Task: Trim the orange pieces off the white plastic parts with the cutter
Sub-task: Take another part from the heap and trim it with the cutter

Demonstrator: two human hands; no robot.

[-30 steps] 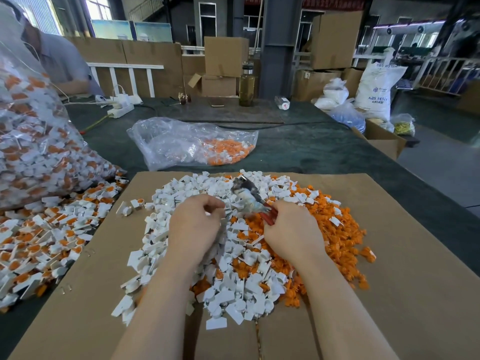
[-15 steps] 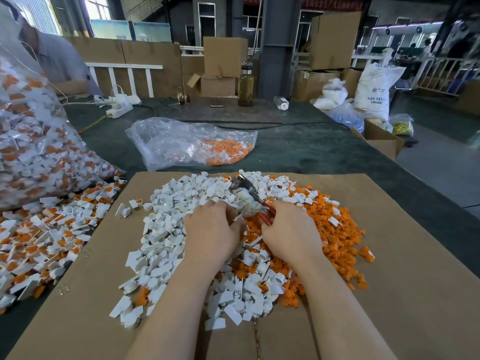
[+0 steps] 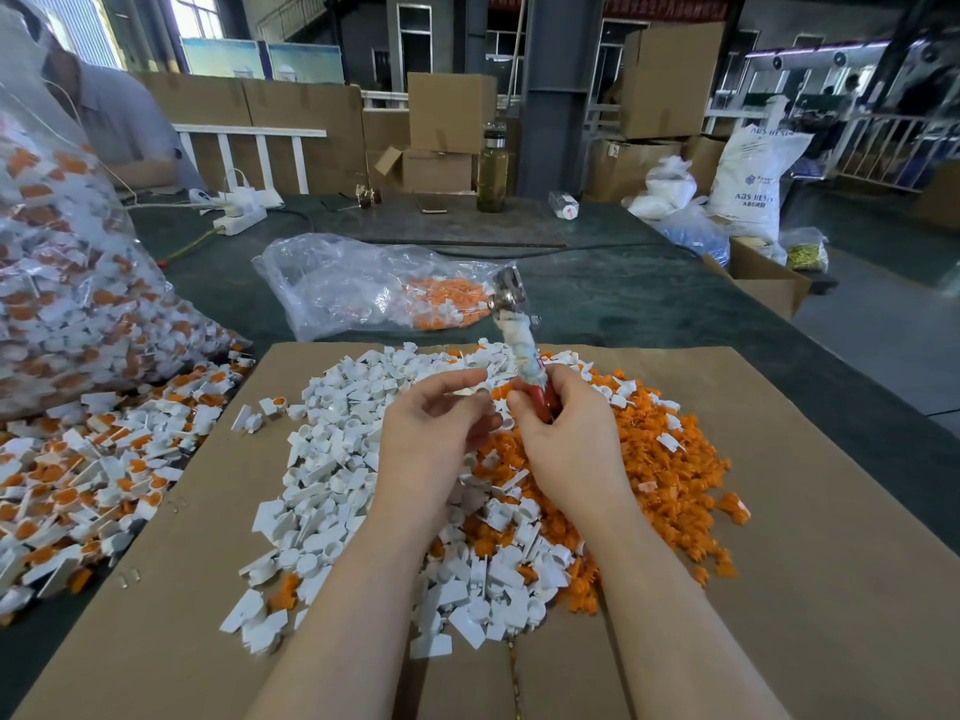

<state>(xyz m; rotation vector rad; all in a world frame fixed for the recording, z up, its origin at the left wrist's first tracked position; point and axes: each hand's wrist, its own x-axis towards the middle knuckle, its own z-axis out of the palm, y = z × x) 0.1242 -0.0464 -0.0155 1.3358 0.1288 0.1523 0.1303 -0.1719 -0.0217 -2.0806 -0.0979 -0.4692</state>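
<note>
My right hand (image 3: pixel 569 449) grips the red handles of the cutter (image 3: pixel 519 345), whose metal jaws point up and away above the pile. Close to its left, my left hand (image 3: pixel 434 439) is raised palm inward, and its fingertips seem to pinch a small white plastic part (image 3: pixel 480 392), mostly hidden. Beneath both hands lies a heap of trimmed white parts (image 3: pixel 343 459). A heap of cut orange pieces (image 3: pixel 670 459) spreads to the right. Both heaps rest on a cardboard sheet (image 3: pixel 805 563).
Untrimmed white-and-orange parts (image 3: pixel 78 485) spill at the left from a big clear bag (image 3: pixel 57 283). Behind the cardboard lies another clear bag (image 3: pixel 363 288) holding orange pieces. A power strip (image 3: pixel 241 215), a bottle (image 3: pixel 492 168) and a seated person (image 3: pixel 109 116) are at the far side.
Both hands have risen off the pile. The cutter swung from lying low and pointing left to standing nearly upright. My left hand left the white heap and turned toward the cutter.
</note>
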